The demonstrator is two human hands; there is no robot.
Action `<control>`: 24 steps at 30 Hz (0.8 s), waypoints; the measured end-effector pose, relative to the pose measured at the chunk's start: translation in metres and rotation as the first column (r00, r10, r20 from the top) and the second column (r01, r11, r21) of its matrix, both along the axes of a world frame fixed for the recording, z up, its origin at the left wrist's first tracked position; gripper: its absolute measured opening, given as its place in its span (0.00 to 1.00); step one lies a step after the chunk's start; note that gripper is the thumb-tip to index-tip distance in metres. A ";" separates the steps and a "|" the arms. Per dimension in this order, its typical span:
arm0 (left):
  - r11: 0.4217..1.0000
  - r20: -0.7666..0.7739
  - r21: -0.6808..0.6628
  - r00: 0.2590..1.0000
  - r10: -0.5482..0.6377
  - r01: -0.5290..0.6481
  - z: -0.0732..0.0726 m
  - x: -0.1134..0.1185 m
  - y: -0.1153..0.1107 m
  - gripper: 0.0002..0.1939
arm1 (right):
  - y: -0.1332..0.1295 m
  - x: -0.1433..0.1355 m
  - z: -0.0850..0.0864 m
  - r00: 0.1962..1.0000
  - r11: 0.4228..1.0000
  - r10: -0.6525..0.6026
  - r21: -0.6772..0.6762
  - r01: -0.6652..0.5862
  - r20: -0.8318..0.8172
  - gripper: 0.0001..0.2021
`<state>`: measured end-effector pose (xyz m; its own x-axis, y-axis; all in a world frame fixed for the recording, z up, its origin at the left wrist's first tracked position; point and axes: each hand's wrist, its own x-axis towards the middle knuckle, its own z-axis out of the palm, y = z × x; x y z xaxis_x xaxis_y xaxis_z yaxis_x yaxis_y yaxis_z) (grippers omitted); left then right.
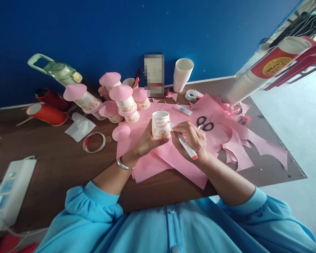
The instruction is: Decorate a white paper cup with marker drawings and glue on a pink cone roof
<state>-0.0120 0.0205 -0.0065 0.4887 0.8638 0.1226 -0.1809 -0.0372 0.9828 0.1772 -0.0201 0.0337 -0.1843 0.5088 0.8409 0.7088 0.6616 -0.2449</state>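
Note:
Upside down in my left hand (146,140) is a white paper cup (161,125), fingers wrapped round its side and base. Red-orange flowers, grass strokes and a banded outline are drawn on it. My right hand (191,138) grips a white marker pen (184,143) with an orange end, its tip close to the cup's right side; whether it touches, I cannot tell. Below both hands lie sheets of pink paper (144,168). Left of them are several decorated cups with pink cone tops (121,92), some stacked, and a loose pink cone (121,133).
Black-handled scissors (205,123), a glue tube (183,110) and a tape roll (191,95) lie right of centre. Stacked paper cups (183,74) stand at the wall; a longer stack (249,82) leans right. Leftward are an orange cup (47,114), a green bottle (59,72) and a power strip (14,193).

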 end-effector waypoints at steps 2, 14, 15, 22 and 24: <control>1.000 0.005 -0.004 1.000 -0.009 0.009 0.002 0.000 -0.001 0.30 | 0.000 0.000 0.000 1.000 1.000 0.000 -0.002 0.000 -0.011 0.07; 1.000 -0.075 0.002 0.997 0.013 -0.013 0.002 0.000 -0.001 0.34 | -0.002 -0.001 0.001 0.996 0.996 0.072 0.051 -0.069 -0.044 0.12; 1.000 -0.080 0.004 0.997 0.006 -0.005 0.003 0.000 -0.001 0.35 | -0.002 -0.001 0.001 0.997 0.997 0.070 0.048 -0.068 -0.038 0.12; 0.993 -0.111 0.120 0.994 0.012 0.002 0.005 0.001 -0.002 0.32 | -0.002 -0.001 0.004 0.998 0.996 0.061 0.063 -0.060 -0.019 0.12; 0.992 -0.109 0.127 0.994 0.010 0.004 0.005 0.001 -0.002 0.32 | -0.002 -0.001 0.004 0.998 0.996 0.061 0.061 -0.060 -0.012 0.11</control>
